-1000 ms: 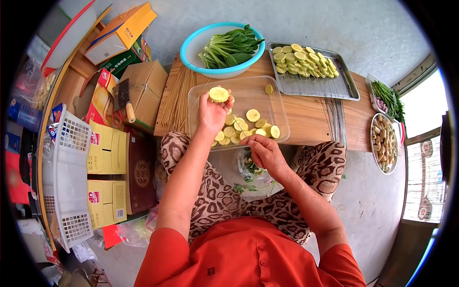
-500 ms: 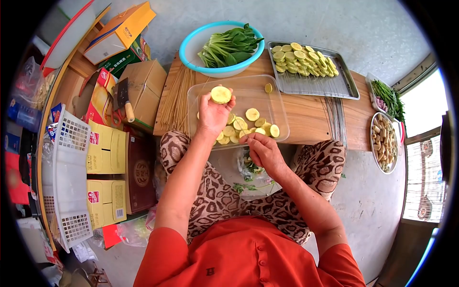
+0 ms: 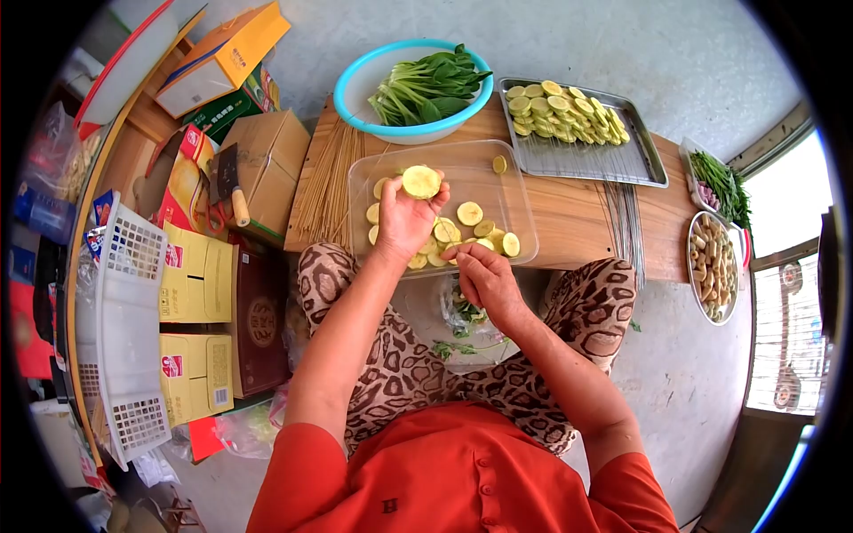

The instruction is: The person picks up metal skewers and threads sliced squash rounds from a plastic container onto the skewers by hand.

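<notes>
My left hand [image 3: 406, 222] is raised over a clear plastic tub [image 3: 526, 200], its fingers closed around the edge of a round zucchini slice [image 3: 421, 182] with pale yellow flesh. Several more zucchini slices [image 3: 469, 213] lie loose in the tub below. At the tub's near edge, my right hand [image 3: 489, 282] has thumb and fingers pinched together; whatever they hold is too thin to make out. Thin metal skewers [image 3: 627, 226] lie right of the tub, their ends reaching onto a metal tray [image 3: 653, 164] where skewered zucchini slices [image 3: 569, 111] are piled.
A blue-rimmed basin [image 3: 349, 89] of leafy greens stands behind the tub. Bamboo sticks [image 3: 329, 186] lie on the wooden table [image 3: 569, 235] at left. A dish of beige rolled pieces [image 3: 713, 266] sits far right. A cleaver [image 3: 230, 178] rests by cardboard boxes on the left.
My left hand has shifted slightly right with the zucchini slice, uncovering slices at the tub's left side. My right hand has barely moved.
</notes>
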Demonstrator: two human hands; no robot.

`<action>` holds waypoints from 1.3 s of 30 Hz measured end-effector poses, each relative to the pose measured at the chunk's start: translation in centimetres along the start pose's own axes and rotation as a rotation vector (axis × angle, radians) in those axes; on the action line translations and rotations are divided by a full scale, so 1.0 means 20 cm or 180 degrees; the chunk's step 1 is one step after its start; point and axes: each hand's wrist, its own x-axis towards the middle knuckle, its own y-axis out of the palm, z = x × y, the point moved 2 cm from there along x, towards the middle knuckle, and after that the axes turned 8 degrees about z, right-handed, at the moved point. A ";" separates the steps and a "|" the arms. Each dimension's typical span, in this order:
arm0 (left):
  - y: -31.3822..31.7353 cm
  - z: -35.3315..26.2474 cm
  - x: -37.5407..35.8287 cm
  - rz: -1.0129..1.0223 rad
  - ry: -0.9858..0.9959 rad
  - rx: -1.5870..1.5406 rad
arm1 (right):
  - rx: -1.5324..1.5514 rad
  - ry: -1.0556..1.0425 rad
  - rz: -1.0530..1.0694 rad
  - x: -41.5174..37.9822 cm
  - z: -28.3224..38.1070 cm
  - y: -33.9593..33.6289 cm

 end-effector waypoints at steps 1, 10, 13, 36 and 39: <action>0.00 0.01 0.00 0.0015 -0.0014 0.0010 | 0.0026 -0.0030 0.0009 0.00 0.00 0.00; 0.01 0.01 0.00 0.0056 -0.0022 0.0092 | 0.0114 -0.0041 -0.0057 0.03 0.01 0.00; 0.02 0.02 0.00 0.0070 -0.0029 0.0089 | 0.0152 -0.0065 -0.0030 0.05 0.00 0.00; 0.08 0.07 -0.03 0.0151 -0.0333 0.0388 | -0.0567 -0.0589 -0.0260 0.14 0.02 -0.13; 0.05 0.04 0.00 0.0123 -0.0186 0.0365 | -0.0748 -0.1136 -0.0390 0.01 0.21 -0.09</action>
